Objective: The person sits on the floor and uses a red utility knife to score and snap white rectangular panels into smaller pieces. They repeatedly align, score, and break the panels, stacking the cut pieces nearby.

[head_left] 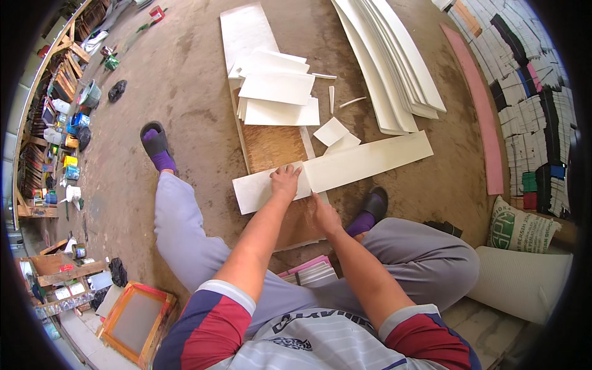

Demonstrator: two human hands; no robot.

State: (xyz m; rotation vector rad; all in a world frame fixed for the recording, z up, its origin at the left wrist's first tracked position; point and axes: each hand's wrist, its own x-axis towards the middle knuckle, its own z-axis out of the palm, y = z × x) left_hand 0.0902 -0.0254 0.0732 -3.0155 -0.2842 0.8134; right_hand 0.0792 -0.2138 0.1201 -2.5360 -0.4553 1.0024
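A long white strip lies crosswise in front of the seated person, running from the middle out toward two o'clock, twelve being straight ahead; at its left end a short white piece meets it along a visible line, though whether the two overlap, abut or are one sheet I cannot tell. The left hand, at nine o'clock from that line, rests on the short piece with fingers bent and somewhat spread; the right hand, at five o'clock, has its fingers curled in by the strip's near edge, and whether they pinch a tool I cannot tell.

Under the strip is a worn brown board; toward eleven o'clock a loose pile of short white pieces sits across it, seemingly the finished share; near one o'clock lie small squarish offcuts, with thin slivers just beyond. Farther along one o'clock, a thick stack of long strips looks uncut, so I judge the work well begun, with much left; the strip in hand seems part-way.

Beyond, a pink strip lies at two o'clock; a printed sack stands past three; paint containers line nine.
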